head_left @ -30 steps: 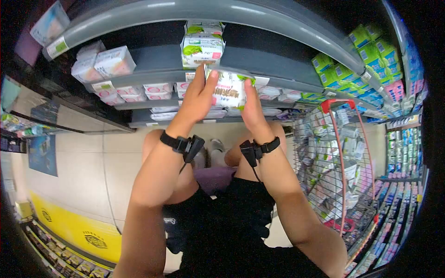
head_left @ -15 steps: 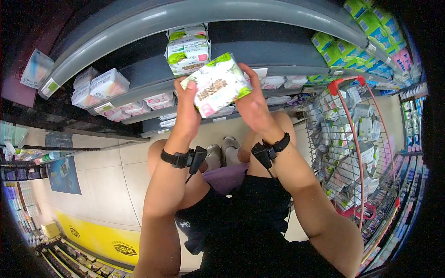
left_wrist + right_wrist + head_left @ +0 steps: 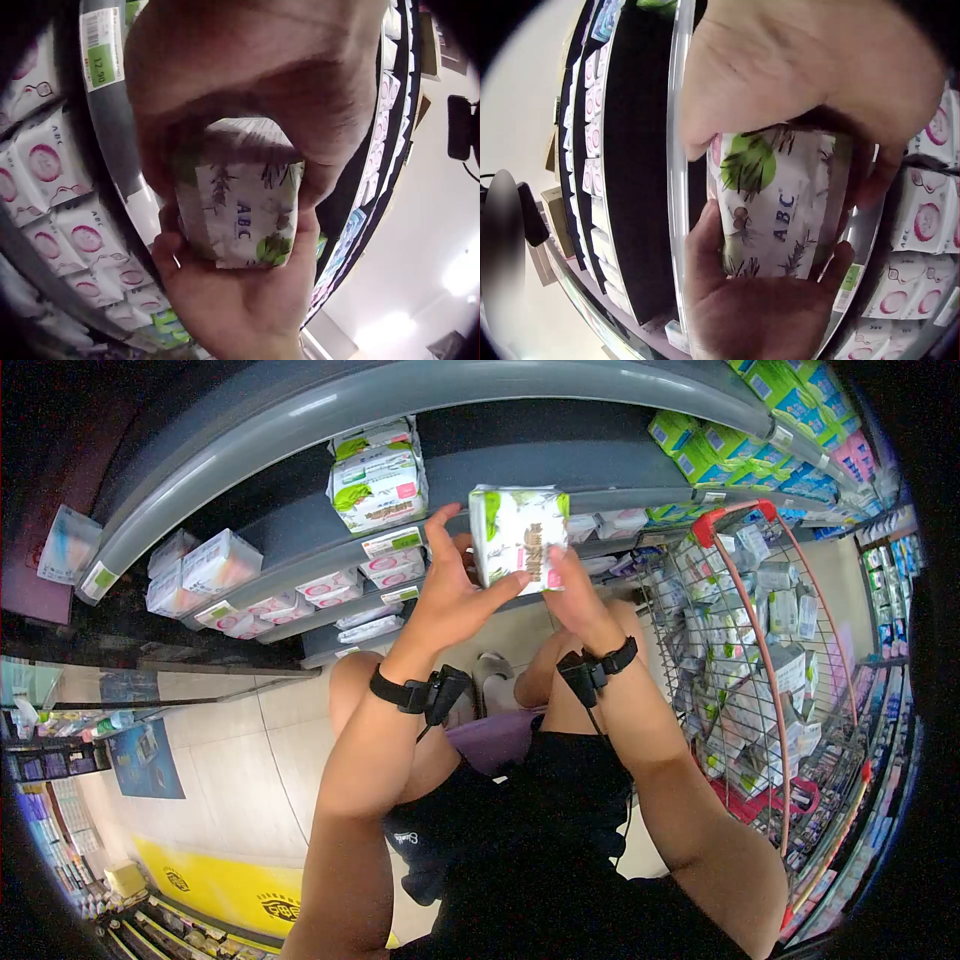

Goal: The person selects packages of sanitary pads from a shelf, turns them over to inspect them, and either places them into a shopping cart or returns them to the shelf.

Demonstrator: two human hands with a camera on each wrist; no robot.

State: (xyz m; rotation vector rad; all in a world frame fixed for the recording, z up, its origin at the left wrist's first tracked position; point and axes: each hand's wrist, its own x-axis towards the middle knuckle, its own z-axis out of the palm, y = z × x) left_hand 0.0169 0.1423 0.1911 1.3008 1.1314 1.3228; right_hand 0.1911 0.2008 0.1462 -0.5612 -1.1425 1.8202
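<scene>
Between my two hands is a white-and-green pack of sanitary pads, held up in front of the shelf. Its printed face is toward the head camera, and the end marked ABC shows in the right wrist view. My left hand holds it at the lower left, thumb along the bottom edge, with some fingers raised beside it. At the lower right, my right hand grips it, thumb near the front face. Both wrist views show the hands around opposite sides of the pack. Similar packs stand on the shelf behind, left of the held one.
A wire shopping cart with a red rim, loaded with packs, stands at my right. Pink-and-white packs line the lower shelf. Green and blue packs sit at the shelf's right. My knees are close below the shelf.
The pack has turned from tilted to nearly upright and shifted right. My left hand has slid to its lower edge, with its fingers spread. The head view has swung slightly.
</scene>
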